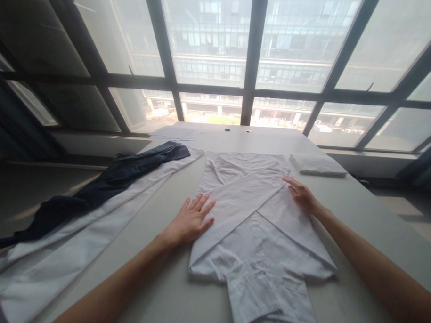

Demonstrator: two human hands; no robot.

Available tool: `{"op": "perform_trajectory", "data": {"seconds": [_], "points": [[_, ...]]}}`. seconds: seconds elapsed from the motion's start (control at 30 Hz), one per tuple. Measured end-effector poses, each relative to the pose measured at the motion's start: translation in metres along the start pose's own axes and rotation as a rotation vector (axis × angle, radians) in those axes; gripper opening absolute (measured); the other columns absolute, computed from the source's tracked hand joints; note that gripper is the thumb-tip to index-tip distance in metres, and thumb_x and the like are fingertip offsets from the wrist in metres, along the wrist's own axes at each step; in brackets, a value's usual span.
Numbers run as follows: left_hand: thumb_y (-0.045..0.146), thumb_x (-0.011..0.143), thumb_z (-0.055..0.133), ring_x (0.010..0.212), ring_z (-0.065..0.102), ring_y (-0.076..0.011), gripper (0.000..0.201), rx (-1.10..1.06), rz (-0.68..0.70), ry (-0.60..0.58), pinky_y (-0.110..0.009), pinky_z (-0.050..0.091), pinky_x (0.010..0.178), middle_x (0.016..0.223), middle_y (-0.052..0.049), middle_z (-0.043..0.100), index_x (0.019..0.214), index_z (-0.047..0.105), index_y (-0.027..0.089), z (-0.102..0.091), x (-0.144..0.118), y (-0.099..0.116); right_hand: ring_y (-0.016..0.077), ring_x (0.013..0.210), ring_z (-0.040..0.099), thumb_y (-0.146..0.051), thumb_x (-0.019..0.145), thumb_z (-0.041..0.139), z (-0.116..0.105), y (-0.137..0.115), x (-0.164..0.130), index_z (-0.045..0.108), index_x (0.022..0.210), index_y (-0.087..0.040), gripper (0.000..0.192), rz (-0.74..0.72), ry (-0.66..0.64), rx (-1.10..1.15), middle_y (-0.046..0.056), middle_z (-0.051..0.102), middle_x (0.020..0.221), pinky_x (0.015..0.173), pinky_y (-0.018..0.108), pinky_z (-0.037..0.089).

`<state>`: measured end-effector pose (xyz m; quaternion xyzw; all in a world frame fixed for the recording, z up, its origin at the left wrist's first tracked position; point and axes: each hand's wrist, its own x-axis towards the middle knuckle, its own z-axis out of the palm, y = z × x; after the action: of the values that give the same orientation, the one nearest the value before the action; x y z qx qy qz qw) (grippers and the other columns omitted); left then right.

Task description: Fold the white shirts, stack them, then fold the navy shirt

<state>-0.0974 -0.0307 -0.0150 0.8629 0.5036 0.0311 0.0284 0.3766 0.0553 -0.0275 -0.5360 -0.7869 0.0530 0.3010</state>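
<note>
Lying lengthwise, white shirt point(256, 219) pointing toward window point(212, 53)

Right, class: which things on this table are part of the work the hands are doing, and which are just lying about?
In hand:
white shirt, sleeves crossed over it
left hand, flat on its left edge
right hand, flat on its right edge

Lying about:
dark garment
long white cloth under it
folded white piece
table

No lettering to read anywhere, nothing printed on the white folded cotton shirt point(259, 215), no label on the dark navy garment point(105, 181), no sign on the pale grey tabletop point(358, 209), no numbers in view
</note>
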Motion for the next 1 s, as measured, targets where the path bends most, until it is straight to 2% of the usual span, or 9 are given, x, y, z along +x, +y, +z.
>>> {"op": "perform_trajectory", "data": {"seconds": [0.07,0.13,0.33,0.4,0.53,0.6,0.7,0.87,1.0], "points": [[0.056,0.105,0.032,0.156,0.013,-0.0306,0.063,0.005,0.000,-0.004,-0.059,0.011,0.123,0.170,-0.007,0.016,0.161,0.031,0.027,0.000,0.000,0.000,0.0240,0.138,0.052,-0.025,0.094,0.039,0.004,-0.002,-0.009,0.066,0.135,-0.019,0.049,-0.028,-0.104,0.002,0.009,0.060,0.146,0.120,0.043,0.037],[0.055,0.105,0.032,0.157,0.012,-0.0302,0.063,0.007,-0.001,-0.006,-0.059,0.011,0.123,0.170,-0.007,0.017,0.161,0.030,0.027,0.001,0.000,0.000,0.0243,0.137,0.054,-0.024,0.094,0.040,0.003,0.000,-0.014,0.068,0.132,-0.019,0.047,-0.037,-0.122,-0.001,0.010,0.061,0.144,0.119,0.043,0.038],[0.057,0.103,0.035,0.156,0.016,-0.0320,0.060,-0.021,-0.013,0.036,-0.061,0.018,0.122,0.168,-0.006,0.025,0.157,0.040,0.029,-0.007,-0.001,0.002,0.0253,0.135,0.055,-0.026,0.097,0.035,-0.018,0.002,-0.029,0.068,0.131,-0.019,0.048,0.051,0.207,0.015,0.009,0.065,0.139,0.117,0.050,0.042],[0.057,0.102,0.039,0.155,0.017,-0.0336,0.060,-0.019,-0.017,0.114,-0.062,0.018,0.122,0.167,-0.006,0.029,0.154,0.045,0.028,-0.016,-0.003,0.009,0.0258,0.135,0.056,-0.027,0.097,0.035,-0.023,-0.008,-0.039,0.068,0.131,-0.019,0.047,0.057,0.234,0.027,0.010,0.066,0.138,0.117,0.050,0.042],[0.051,0.102,0.042,0.156,0.017,-0.0295,0.059,-0.051,0.077,0.214,-0.053,0.017,0.125,0.166,-0.005,0.031,0.156,0.042,0.026,-0.031,-0.010,0.037,0.0272,0.140,0.050,-0.032,0.099,0.041,-0.022,-0.046,-0.065,0.063,0.139,-0.024,0.046,-0.014,0.102,0.043,0.008,0.061,0.144,0.118,0.051,0.040],[0.049,0.102,0.042,0.155,0.020,-0.0277,0.059,-0.092,0.165,0.146,-0.049,0.020,0.125,0.166,-0.003,0.031,0.158,0.038,0.028,-0.031,-0.014,0.051,0.0286,0.145,0.044,-0.031,0.099,0.044,-0.017,-0.068,-0.075,0.059,0.143,-0.028,0.047,-0.077,-0.015,-0.012,0.006,0.055,0.150,0.120,0.056,0.034],[0.053,0.101,0.046,0.154,0.023,-0.0303,0.061,-0.105,0.246,0.018,-0.052,0.020,0.125,0.166,-0.004,0.032,0.157,0.039,0.030,-0.023,-0.018,0.062,0.0296,0.148,0.038,-0.029,0.100,0.042,-0.004,-0.093,-0.084,0.055,0.146,-0.031,0.048,-0.118,-0.143,-0.099,0.006,0.049,0.155,0.122,0.063,0.024],[0.060,0.101,0.043,0.155,0.018,-0.0318,0.064,-0.061,0.258,-0.020,-0.056,0.015,0.125,0.168,-0.005,0.026,0.158,0.037,0.031,-0.015,-0.020,0.061,0.0291,0.149,0.035,-0.034,0.103,0.038,0.011,-0.099,-0.085,0.054,0.148,-0.023,0.049,-0.078,-0.270,-0.127,0.012,0.044,0.158,0.121,0.058,0.026],[0.062,0.101,0.041,0.155,0.018,-0.0321,0.064,-0.055,0.262,-0.005,-0.055,0.015,0.125,0.167,-0.003,0.027,0.158,0.036,0.034,-0.015,-0.018,0.059,0.0304,0.152,0.030,-0.041,0.103,0.039,0.010,-0.093,-0.082,0.044,0.155,-0.025,0.054,-0.053,-0.294,-0.155,0.012,0.037,0.162,0.120,0.060,0.027]]}}
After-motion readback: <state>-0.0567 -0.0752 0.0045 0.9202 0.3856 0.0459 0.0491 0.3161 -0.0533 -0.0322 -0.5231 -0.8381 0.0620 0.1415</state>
